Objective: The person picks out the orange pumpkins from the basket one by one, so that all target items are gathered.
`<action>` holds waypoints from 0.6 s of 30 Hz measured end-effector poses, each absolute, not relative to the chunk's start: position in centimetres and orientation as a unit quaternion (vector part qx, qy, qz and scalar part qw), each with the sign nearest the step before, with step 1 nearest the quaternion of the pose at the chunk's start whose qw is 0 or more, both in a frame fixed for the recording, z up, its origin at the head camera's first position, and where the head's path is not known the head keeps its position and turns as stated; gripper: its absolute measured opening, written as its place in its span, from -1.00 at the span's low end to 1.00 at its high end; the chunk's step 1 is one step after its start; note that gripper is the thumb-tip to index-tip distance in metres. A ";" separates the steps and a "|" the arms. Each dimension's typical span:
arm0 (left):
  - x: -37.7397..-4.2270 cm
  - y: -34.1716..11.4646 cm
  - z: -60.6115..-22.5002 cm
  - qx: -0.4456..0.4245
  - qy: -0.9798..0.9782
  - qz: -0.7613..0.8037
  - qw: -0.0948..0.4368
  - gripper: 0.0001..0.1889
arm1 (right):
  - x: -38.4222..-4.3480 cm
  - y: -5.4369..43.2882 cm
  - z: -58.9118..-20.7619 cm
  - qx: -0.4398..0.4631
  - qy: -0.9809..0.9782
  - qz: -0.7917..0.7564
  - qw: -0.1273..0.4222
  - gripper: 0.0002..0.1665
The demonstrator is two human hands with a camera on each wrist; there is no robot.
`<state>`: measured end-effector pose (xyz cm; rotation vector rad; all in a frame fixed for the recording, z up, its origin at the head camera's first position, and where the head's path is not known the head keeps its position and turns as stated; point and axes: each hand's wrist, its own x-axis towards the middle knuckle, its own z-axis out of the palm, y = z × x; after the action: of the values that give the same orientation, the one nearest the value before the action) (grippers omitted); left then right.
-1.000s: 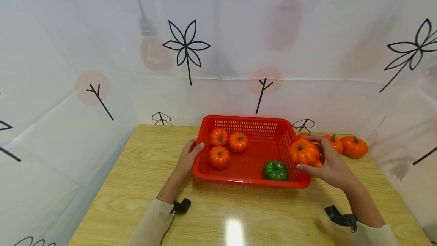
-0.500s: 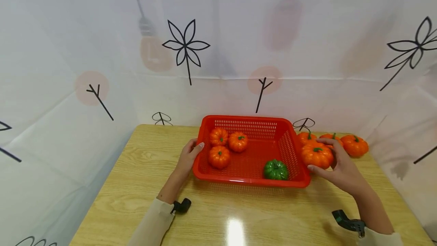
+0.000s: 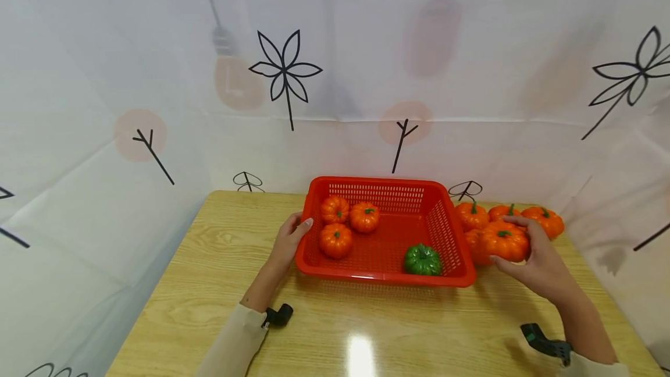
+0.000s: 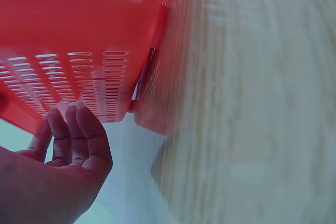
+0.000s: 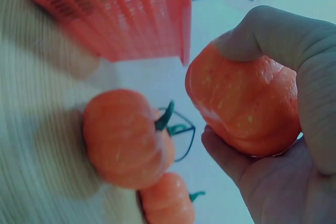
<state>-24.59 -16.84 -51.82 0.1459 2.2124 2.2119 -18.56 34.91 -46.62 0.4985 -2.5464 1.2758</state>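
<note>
Right hand grips orange plastic pumpkin outside red slotted basket, at its 3 o'clock; four remain inside, left hand steadying its rim.

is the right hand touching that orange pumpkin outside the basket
Touching. The right wrist view shows the right hand gripping the orange pumpkin, thumb pressed on top and fingers curled beneath it.

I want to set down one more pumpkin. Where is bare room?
Free: the basket floor between the three orange pumpkins and the green pumpkin; the table left of the basket. Crowded: right of it, around the right hand.
</note>
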 end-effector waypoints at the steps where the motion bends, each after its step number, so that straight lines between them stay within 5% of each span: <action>1: -24.6 -16.8 -51.8 0.047 0.706 0.707 0.006 -0.48 | -18.6 35.2 -46.8 0.165 -0.878 0.431 0.129 0.05; 18: -24.6 -16.8 -51.8 0.046 0.704 0.709 0.005 -0.49 | -18.9 38.9 -48.5 0.094 -0.878 0.445 0.150 -0.01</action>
<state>-24.62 -16.79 -51.75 0.1437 2.2051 2.2201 -18.87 38.92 -48.49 0.2697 -2.5231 1.2781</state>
